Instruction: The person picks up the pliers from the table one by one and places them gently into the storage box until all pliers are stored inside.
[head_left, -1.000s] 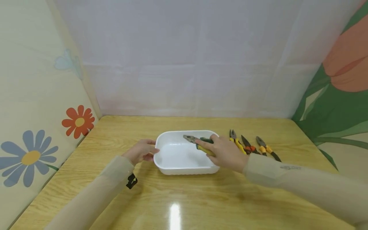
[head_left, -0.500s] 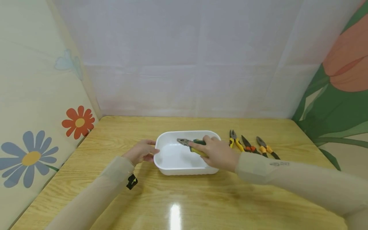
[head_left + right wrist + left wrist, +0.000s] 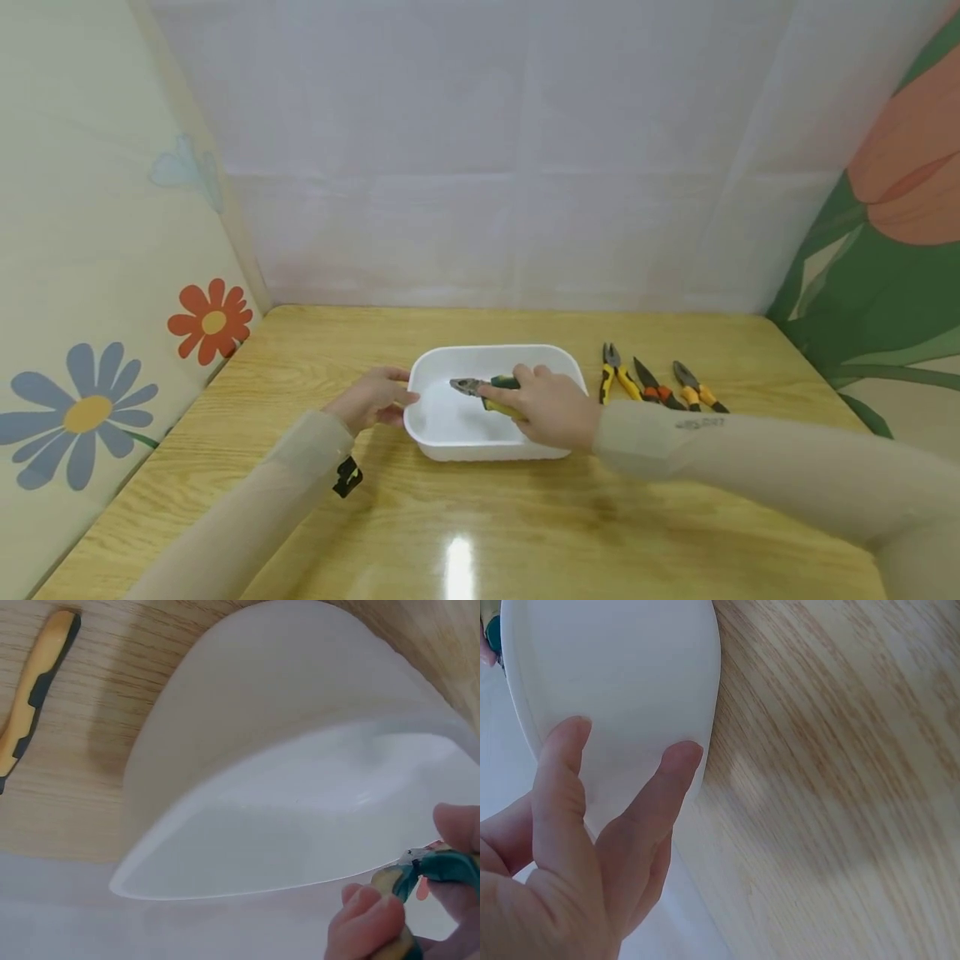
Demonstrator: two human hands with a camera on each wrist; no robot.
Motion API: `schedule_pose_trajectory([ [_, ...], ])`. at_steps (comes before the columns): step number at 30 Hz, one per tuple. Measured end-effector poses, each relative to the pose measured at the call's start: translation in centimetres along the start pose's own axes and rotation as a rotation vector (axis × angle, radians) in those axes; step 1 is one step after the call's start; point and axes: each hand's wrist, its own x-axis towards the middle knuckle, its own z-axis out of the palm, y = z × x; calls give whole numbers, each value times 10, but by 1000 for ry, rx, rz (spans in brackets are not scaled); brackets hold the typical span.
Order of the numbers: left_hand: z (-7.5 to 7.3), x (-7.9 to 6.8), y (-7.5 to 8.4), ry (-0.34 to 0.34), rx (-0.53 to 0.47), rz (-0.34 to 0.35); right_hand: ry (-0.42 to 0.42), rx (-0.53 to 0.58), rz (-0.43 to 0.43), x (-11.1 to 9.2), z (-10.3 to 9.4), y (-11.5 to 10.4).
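A white plastic tub (image 3: 487,452) sits on the table, deep and oblong with rounded corners. My left hand (image 3: 372,398) holds its left end; in the left wrist view its fingertips (image 3: 682,761) lie against the outer wall. My right hand (image 3: 551,406) grips a pair of combination pliers (image 3: 470,387) with green and yellow handles. These pliers are inside the tub's outline, metal nose pointing left. Whether they touch the tub's floor, I cannot tell. In the right wrist view, thumb and fingers are around the green-yellow handles (image 3: 442,866).
Right of the tub lie yellow-and-black pliers (image 3: 617,373), a tool with dark pointed jaws and orange-black handles (image 3: 657,387), and pliers with orange-yellow and black handles (image 3: 693,385). White cloth (image 3: 487,233) hangs behind the wooden table (image 3: 315,350); floral panels flank it.
My right hand has carried the pliers leftward and slightly toward me, over the tub's middle. The left hand has stayed at the tub's left end. The camera view has shifted slightly.
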Motion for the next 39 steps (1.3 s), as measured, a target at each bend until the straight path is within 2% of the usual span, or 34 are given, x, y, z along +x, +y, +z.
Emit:
schedule_pose_trajectory([
  [6,0,-1,0,-4,0,4,-38,1,-36,7,-1,-2],
  [13,1,-1,1,-5,-5,14,-135,5,-56,19,2,-2],
  [19,1,-1,2,12,0,-12,-150,-46,-87,27,1,-3],
  [26,2,-1,1,10,-4,-4,-200,-73,-135,34,2,-3],
  [39,3,-1,2,5,15,4,-275,-40,-215,43,16,4],
])
